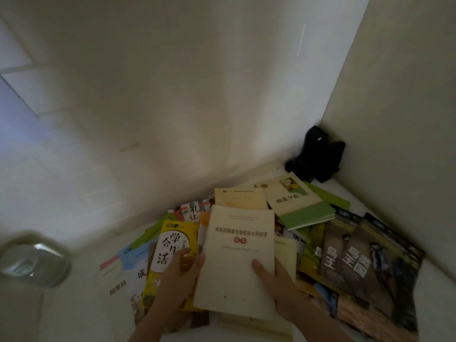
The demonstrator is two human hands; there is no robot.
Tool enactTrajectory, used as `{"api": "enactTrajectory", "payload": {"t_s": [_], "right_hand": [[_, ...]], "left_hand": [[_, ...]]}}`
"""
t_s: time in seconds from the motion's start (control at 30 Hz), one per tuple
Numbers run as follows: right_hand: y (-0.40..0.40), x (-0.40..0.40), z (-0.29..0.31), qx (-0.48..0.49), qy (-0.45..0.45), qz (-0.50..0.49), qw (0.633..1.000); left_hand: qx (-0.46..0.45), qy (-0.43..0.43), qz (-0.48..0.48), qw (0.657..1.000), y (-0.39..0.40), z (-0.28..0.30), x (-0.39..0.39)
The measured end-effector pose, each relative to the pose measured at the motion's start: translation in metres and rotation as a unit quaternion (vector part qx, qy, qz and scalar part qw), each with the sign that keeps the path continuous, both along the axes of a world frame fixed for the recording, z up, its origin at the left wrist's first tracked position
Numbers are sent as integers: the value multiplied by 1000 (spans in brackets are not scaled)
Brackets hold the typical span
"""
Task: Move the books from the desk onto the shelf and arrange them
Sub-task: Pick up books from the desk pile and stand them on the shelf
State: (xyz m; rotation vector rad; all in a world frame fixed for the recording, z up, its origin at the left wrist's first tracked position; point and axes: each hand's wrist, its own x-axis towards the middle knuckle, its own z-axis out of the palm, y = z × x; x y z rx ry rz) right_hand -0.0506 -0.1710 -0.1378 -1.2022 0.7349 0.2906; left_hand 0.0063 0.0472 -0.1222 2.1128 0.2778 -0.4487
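Note:
A cream paperback book [237, 257] with a small red seal on its cover is lifted a little above a spread of books on the white desk [79, 304]. My left hand [182, 272] grips its left edge, fingers curled round it. My right hand [276, 280] holds its right edge, thumb on the cover. Under and beside it lie a yellow book [170, 245], a cream-and-green book [298, 203] and two dark bird-cover books [355, 262]. No shelf is in view.
A black object [318, 156] stands in the back right corner where the white walls meet. At the left edge sits a blurred shiny round thing [32, 260]. More books [133, 265] fan out to the left over the desk.

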Motion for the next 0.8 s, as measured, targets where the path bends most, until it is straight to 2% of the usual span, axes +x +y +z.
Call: {"api": "enactTrajectory", "payload": {"t_s": [0.03,0.1,0.23,0.33,0.4,0.43,0.47,0.53,0.67,0.8], "right_hand": [[5,1,3,14,-10,3,1000],[11,3,11,4,-31,6,999],[-4,3,27,-102,-36,63,992],[-31,-13,16,-290,-32,50,955],[-48,-33,-6,-400,7,35,916],[-52,-44,-17,-427,39,60,901],[-52,-54,-24,-430,64,91,896],[-45,-63,-35,-390,65,94,914],[-35,-55,-24,-297,47,-6,954],[-37,-54,-19,-159,44,-54,985]], "left_hand": [[-40,48,-20,998,-9,7,1],[-103,88,-23,991,-19,13,1],[-161,127,17,979,-22,6,-7],[-200,132,44,970,-20,1,-14],[-216,128,51,967,-16,-6,-15],[-225,134,54,964,-15,-7,-16],[-235,139,50,961,-16,-6,-18],[-238,147,37,959,-19,-7,-22],[-161,146,-2,976,-37,-15,-36],[-62,65,-60,994,-59,-31,-58]]}}
